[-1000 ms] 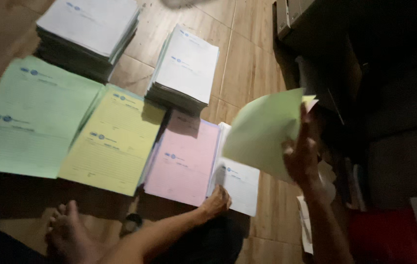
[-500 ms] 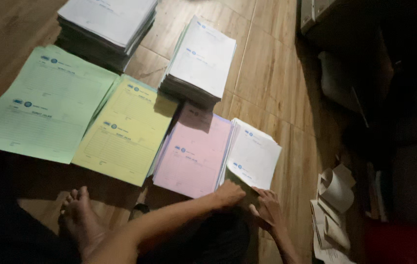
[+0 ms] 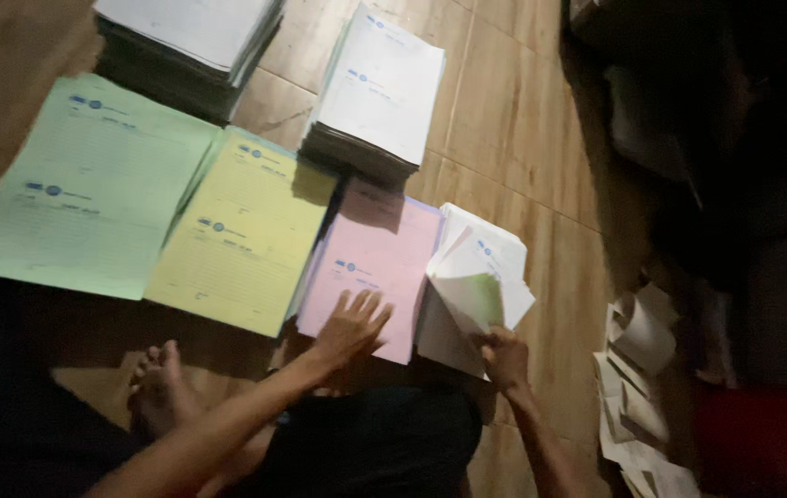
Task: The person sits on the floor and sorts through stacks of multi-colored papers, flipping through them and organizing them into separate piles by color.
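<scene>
My left hand (image 3: 354,325) lies flat near the lower middle of the frame, fingers spread, palm down on the near edge of the pink sheets (image 3: 372,263); it presses on them and grips nothing; my right hand (image 3: 504,358), just to the right of it, is closed on the lower corner of the white sheets (image 3: 476,277), lifting the top few so they fan and curl upward, a pale green tint showing on one underside. That white pile sits right of centre, touching the pink sheets' right edge. Left of the pink lies the yellow stack (image 3: 241,231), its edge slightly overlapping the pink; further left, reaching the left border, the green stack (image 3: 89,189). Above the pink, in the upper middle, stands a tall white pile (image 3: 378,88); another thick pile (image 3: 192,37) sits at the upper left, cut by the top border. All rest on the wooden floor (image 3: 513,129). My bare foot (image 3: 158,383) shows at the lower left; loose curled papers (image 3: 638,369) lie at the lower right, well apart from the stacks; the right side of the frame is too dark to read.
</scene>
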